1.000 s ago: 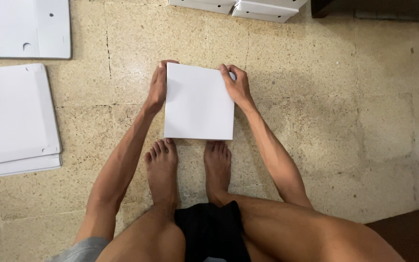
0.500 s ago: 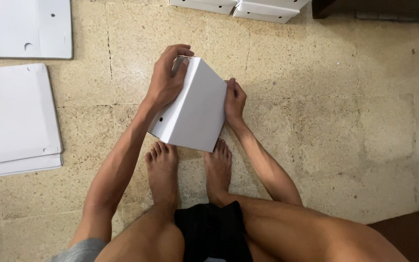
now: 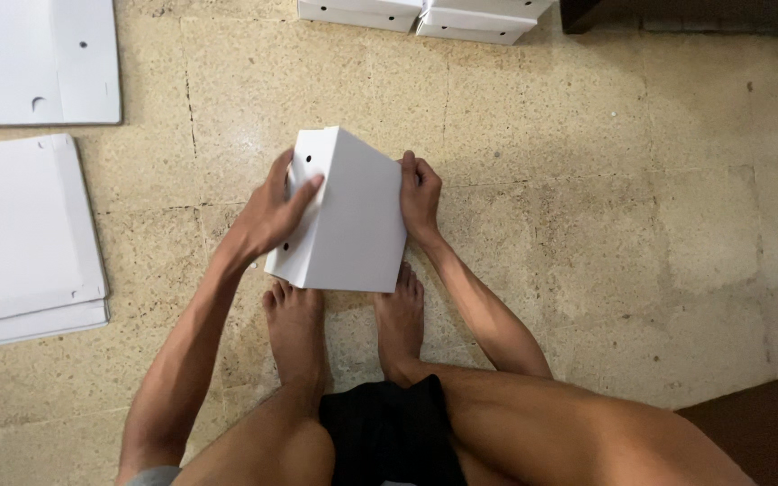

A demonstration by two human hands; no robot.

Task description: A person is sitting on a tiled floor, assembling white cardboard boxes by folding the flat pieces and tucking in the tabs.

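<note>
I am squatting over a speckled stone floor with a white cardboard box (image 3: 353, 211) between my hands, just in front of my bare feet. The box is tilted, showing a broad white face and a narrow left side with small round holes. My left hand (image 3: 276, 209) presses flat on that left side, fingers spread over the holes. Gripping the box's right edge is my right hand (image 3: 420, 193), fingers curled on it.
Flat white cardboard sheets (image 3: 20, 234) lie stacked at the left, another punched sheet (image 3: 38, 58) at the top left. Folded white boxes (image 3: 420, 13) sit along the top edge. A dark furniture base (image 3: 695, 13) is at the top right.
The flat white piece held square a second ago has been turned and folded up into a box shape; my left hand moved from its top corner onto its left side.
</note>
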